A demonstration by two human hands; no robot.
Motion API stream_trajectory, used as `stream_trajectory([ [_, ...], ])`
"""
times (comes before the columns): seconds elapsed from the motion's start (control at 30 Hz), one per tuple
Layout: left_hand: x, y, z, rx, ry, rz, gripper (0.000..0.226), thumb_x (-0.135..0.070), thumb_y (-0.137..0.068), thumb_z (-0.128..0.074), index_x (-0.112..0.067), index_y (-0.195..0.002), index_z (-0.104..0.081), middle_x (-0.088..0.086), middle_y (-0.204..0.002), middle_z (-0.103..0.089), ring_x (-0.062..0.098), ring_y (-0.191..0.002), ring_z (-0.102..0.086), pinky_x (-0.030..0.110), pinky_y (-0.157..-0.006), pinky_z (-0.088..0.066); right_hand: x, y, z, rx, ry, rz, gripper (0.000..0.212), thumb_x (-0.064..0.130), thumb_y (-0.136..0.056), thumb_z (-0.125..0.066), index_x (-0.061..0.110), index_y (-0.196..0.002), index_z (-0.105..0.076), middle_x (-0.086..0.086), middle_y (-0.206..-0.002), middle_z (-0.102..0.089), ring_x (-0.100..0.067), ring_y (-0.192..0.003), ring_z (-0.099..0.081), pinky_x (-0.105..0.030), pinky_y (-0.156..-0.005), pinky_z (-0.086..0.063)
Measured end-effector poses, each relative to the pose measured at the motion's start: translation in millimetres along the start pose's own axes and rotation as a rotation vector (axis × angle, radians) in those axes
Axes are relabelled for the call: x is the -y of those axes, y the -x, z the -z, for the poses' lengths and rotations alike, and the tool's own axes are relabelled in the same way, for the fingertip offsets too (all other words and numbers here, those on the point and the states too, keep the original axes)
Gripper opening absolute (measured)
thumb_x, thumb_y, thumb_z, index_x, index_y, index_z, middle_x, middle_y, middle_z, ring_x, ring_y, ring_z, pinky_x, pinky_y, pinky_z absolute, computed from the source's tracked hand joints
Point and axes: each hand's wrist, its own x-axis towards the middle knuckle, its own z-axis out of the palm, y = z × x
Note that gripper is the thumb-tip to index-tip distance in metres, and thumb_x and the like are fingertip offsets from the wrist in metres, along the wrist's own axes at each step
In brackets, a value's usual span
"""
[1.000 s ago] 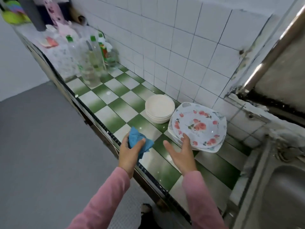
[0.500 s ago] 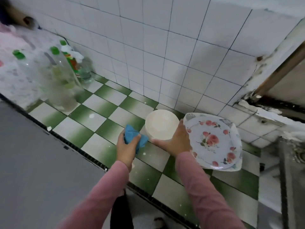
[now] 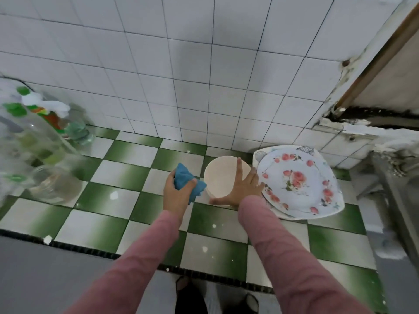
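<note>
- My left hand (image 3: 175,196) is clenched around a blue cloth (image 3: 187,182). The cloth is bunched between my thumb and fingers, and loose folds stick out above and to the right of my knuckles.
- My right hand (image 3: 242,189) lies spread on the white bowl (image 3: 221,175), gripping nothing. Its fingers (image 3: 238,164) are straight and reach over the far rim, and my thumb stretches left along the near rim.
- The white bowl stands on the checked counter (image 3: 113,196), under my right palm and just right of the cloth in my left hand. The cloth's folds almost touch the bowl's left side.
- The flowered plate (image 3: 297,180) lies just to the right of my right hand, on top of a squarish plate. My outer fingers touch or nearly touch its left rim, and I cannot tell which.
- Clear bottles (image 3: 45,143) with green caps stand well off to the left of my left hand, and they look blurred.
- The white tiled wall (image 3: 204,87) rises just beyond my fingertips.
</note>
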Motion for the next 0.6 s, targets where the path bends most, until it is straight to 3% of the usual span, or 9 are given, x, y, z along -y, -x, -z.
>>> stream_trajectory([
  [0.2,-2,-14,4,0.061,-0.047,0.022,0.060,-0.017,-0.089,-0.068,-0.018,-0.143,-0.041,0.006,-0.135,-0.050,0.024,-0.118,-0.054,0.033,-0.084,-0.054,6,-11,0,0.003,0.027,-0.025,0.158,0.083,-0.050,-0.076,0.036,-0.139,0.046,-0.025,-0.159,0.025,-0.045,-0.150,0.010,-0.062,-0.118,0.000],
  [0.33,-1,-23,9,0.078,-0.056,0.050,0.062,-0.018,-0.089,-0.068,-0.018,-0.144,-0.040,0.008,-0.138,-0.049,0.027,-0.122,-0.053,0.042,-0.095,-0.053,9,-17,-3,-0.038,0.044,-0.026,0.156,0.081,-0.052,-0.077,0.034,-0.144,0.040,-0.028,-0.161,0.010,-0.046,-0.150,0.000,-0.059,-0.119,-0.008],
  [0.47,2,-30,13,0.092,-0.065,0.067,0.061,-0.019,-0.089,-0.069,-0.018,-0.143,-0.041,0.008,-0.138,-0.049,0.027,-0.121,-0.053,0.040,-0.093,-0.054,9,-18,-9,-0.100,0.058,-0.034,0.145,0.081,-0.050,-0.076,0.033,-0.151,0.017,-0.026,-0.158,-0.006,-0.046,-0.146,-0.012,-0.058,-0.117,-0.018],
  [0.6,4,-36,14,0.097,-0.067,0.077,0.060,-0.019,-0.090,-0.068,-0.019,-0.143,-0.041,0.007,-0.137,-0.050,0.025,-0.120,-0.054,0.035,-0.086,-0.053,7,-20,-12,-0.150,0.031,-0.035,0.128,0.078,-0.048,-0.079,0.026,-0.145,-0.013,-0.021,-0.153,-0.016,-0.044,-0.141,-0.021,-0.055,-0.114,-0.027],
])
